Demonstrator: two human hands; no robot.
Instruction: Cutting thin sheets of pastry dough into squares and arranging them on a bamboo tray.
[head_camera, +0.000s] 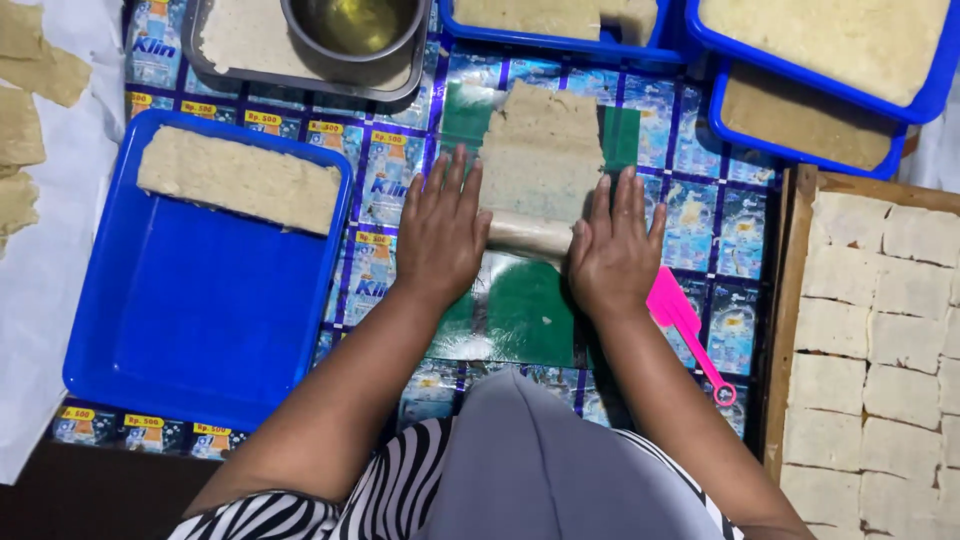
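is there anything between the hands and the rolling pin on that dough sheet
Nothing visible. The left hand and right hand press flat on the ends of the rolling pin, which lies across the near edge of the dough sheet. The pink scraper lies off to the right.

blue sachet-print sheet under trays

Tight workspace. Left hand and right hand press the rolling pin over the dough sheet. Left is blocked by the blue tray, with a dough slab along its far wall. Ahead sits a metal tray with an oil bowl, plus more blue trays. On the right, the pink scraper lies just beside the right wrist, then the wooden frame. Free strip: green mat between the forearms, and the narrow printed-sheet gap between blue tray and left hand.
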